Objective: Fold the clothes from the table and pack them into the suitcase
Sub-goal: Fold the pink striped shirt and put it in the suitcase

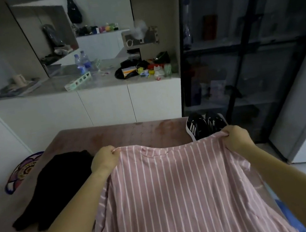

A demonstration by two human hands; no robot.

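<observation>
The person holds a pink T-shirt with white vertical stripes [169,189] spread out in front of the body, neckline uppermost and away from the camera. The left hand [103,159] pinches the shirt's left shoulder with fingers curled over the fabric. The right hand [236,136] grips the opposite shoulder the same way, cloth bunched between thumb and fingers. The shirt hangs taut between the two hands and drapes down toward the person, covering the near part of the brown table [111,136].

A black garment [55,186] lies crumpled on the table to the left of the shirt, just beside the left forearm. A pair of black sneakers with white stripes [205,125] sits at the table's far right corner, partly hidden behind the shirt's edge. A floral-patterned cushion [21,171] shows past the table's left edge (whether it touches the table cannot be told).

Behind stands a grey counter [54,86] carrying water bottles [81,62] and small clutter, with a dark glass-fronted cabinet [247,52] to its right.
</observation>
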